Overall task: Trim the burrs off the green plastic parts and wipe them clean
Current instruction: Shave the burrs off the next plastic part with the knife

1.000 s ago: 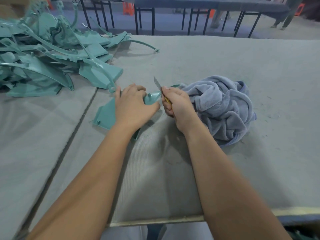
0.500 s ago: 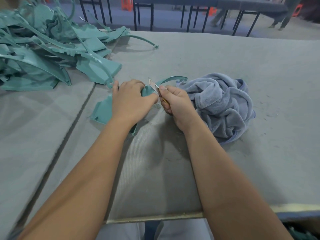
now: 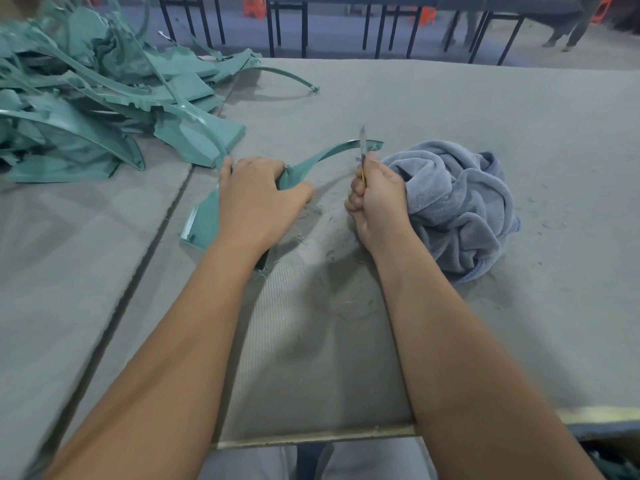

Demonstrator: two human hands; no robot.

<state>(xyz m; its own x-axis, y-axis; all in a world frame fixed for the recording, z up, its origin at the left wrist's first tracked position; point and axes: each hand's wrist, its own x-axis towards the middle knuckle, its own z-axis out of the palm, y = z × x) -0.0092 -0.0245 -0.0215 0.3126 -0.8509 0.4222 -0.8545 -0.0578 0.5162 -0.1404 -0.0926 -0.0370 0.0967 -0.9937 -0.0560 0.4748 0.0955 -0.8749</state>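
The right hand [image 3: 375, 199] is fisted round a utility knife [image 3: 362, 147], its blade at the curved arm of the green plastic part [image 3: 332, 152] that the left hand [image 3: 258, 199] clamps down. Wiping towel [image 3: 457, 202] unused, pile [image 3: 86, 109] waiting (trimming looks early).

no text, label or number can be read anywhere.

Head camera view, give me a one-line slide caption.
Left hand steadies a curved green plastic part while right hand trims it with a thin blade.
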